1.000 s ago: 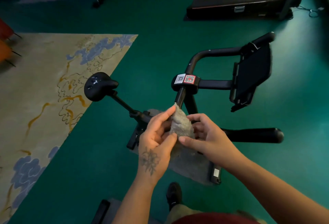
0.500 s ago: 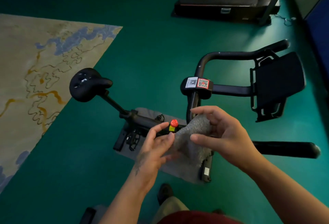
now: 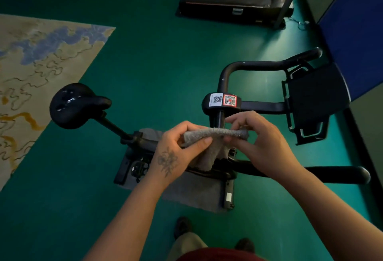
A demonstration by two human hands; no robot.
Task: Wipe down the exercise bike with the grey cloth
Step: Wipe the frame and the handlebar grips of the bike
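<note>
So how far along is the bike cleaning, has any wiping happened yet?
Nothing looks wiped yet. Both the left hand and right hand hold the grey cloth stretched between them, above the exercise bike and not pressed to it. The saddle, handlebars and frame are all left to do.

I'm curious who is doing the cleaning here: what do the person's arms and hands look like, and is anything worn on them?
Both forearms are bare, with no sleeves, gloves, watch or rings in view. The left hand has a dark flower tattoo on its back, near the wrist. The right hand shows no markings. The fingernails look short and unpainted.
</note>
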